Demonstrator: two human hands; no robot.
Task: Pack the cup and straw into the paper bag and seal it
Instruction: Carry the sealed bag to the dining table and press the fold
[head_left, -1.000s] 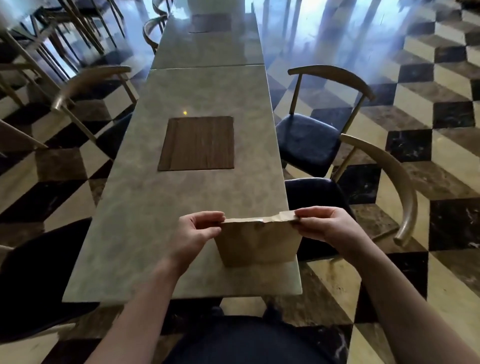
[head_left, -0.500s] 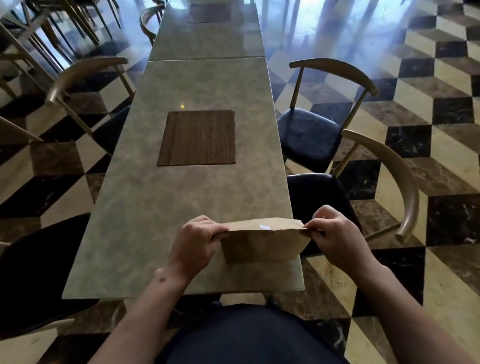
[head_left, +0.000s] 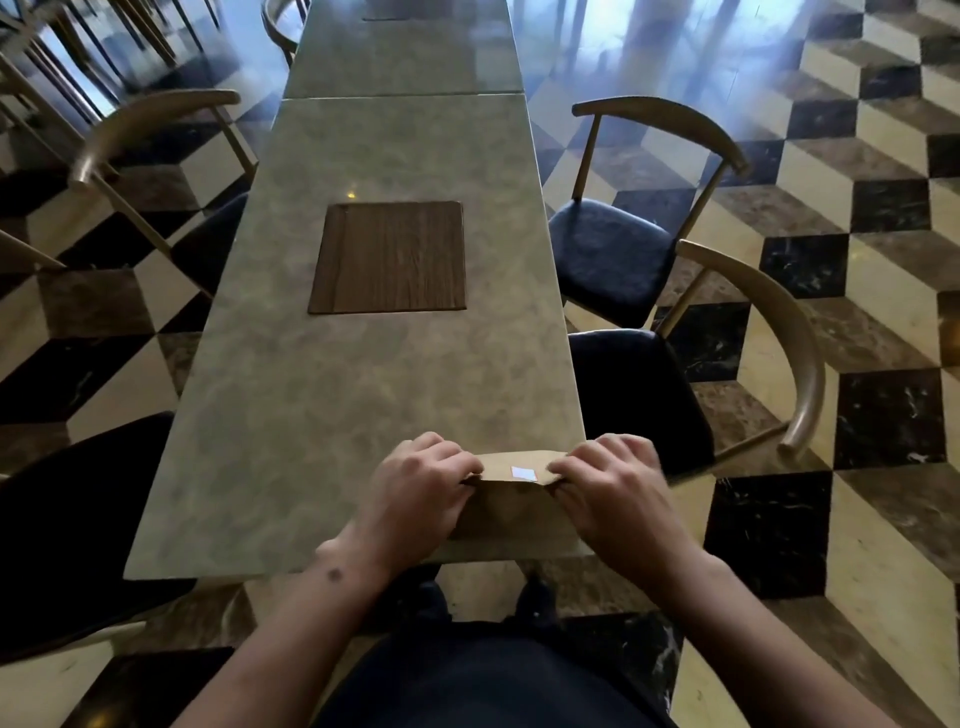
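Here, one brown paper bag (head_left: 511, 512) stands on the near right corner of a grey stone-look table (head_left: 332, 415), close to its front edge, and its top is folded down flat toward the person. On the folded flap there is one small white sticker (head_left: 523, 473), between the two hands. The left hand (head_left: 421, 491) is closed on the left end of the fold, with the fingers curled over the top and the thumb pressing on the front. The right hand (head_left: 605, 491) does the same on the right end, so each hand pinches one corner of the bag. The cup and the straw are not visible; whether they are inside the bag I cannot tell. One square wooden inlay (head_left: 389, 257) sits in the middle of the table, well apart from the bag. A second table (head_left: 405, 57) joins the far end of the first one. On the right side I count two chairs (head_left: 631, 249) with curved wooden backs and dark seats, and on the left one dark seat (head_left: 67, 525) is near, with more chairs behind it. The floor (head_left: 857, 312) has a cube pattern in black, brown and cream tiles.
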